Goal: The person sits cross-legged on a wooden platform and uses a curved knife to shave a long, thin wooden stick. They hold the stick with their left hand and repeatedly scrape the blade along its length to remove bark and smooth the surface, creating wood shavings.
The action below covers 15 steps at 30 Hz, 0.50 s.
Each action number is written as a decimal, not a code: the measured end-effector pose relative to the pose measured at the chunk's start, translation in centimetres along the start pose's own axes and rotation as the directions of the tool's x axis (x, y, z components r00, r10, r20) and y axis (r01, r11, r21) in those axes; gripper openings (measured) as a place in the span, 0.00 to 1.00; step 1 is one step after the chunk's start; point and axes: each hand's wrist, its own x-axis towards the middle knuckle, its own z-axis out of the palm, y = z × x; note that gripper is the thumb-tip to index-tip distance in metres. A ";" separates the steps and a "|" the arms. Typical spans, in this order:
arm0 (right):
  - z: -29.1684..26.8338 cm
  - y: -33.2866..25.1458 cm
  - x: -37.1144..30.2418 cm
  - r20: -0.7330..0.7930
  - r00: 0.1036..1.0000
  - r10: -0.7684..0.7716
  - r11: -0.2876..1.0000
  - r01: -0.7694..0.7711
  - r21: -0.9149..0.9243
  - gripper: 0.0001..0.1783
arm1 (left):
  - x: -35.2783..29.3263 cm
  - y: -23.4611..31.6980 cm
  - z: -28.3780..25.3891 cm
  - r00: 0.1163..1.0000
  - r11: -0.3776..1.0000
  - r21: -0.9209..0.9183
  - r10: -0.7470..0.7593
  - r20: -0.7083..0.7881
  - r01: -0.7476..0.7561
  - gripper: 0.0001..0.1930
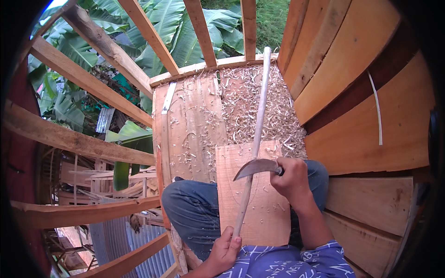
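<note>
My left hand point(225, 248) is closed round the near end of a long, pale wooden stick point(259, 116), close to my body. The stick slants away from me, its far end reaching the front rail. In my right hand point(292, 178) is the handle of a curved knife point(255, 168), a dark hooked blade pointing left. That blade lies across the stick around its middle. Under both, a flat wooden board point(232, 194) rests over my lap, with a few shavings on it.
Curled wood shavings point(259, 102) cover much of the plank floor point(194, 111) ahead. A slatted wooden railing point(92, 139) runs along the left and front, with banana leaves beyond. Plank walls point(366, 125) stand at right. A flat pale strip point(169, 97) lies on the floor near the railing.
</note>
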 end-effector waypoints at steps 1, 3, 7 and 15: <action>-0.2 1.1 1.0 -0.056 0.994 0.091 0.996 -0.090 0.022 0.10 | -0.2 -0.2 0.3 0.999 0.999 0.051 -0.004 0.033 0.002 0.11; -1.5 3.7 3.0 -0.155 0.956 0.250 0.968 -0.243 0.060 0.11 | -0.5 -0.4 0.8 0.994 0.988 0.154 -0.014 0.106 -0.003 0.10; -3.7 3.6 2.4 -0.108 0.942 0.318 0.944 -0.304 0.127 0.12 | -0.4 -0.8 -0.3 0.999 0.999 0.001 -0.041 -0.032 0.041 0.11; -0.7 0.1 -2.8 0.162 0.985 -0.063 0.997 0.056 0.053 0.04 | 0.9 1.2 0.2 0.997 0.952 0.307 0.041 -0.064 -0.019 0.09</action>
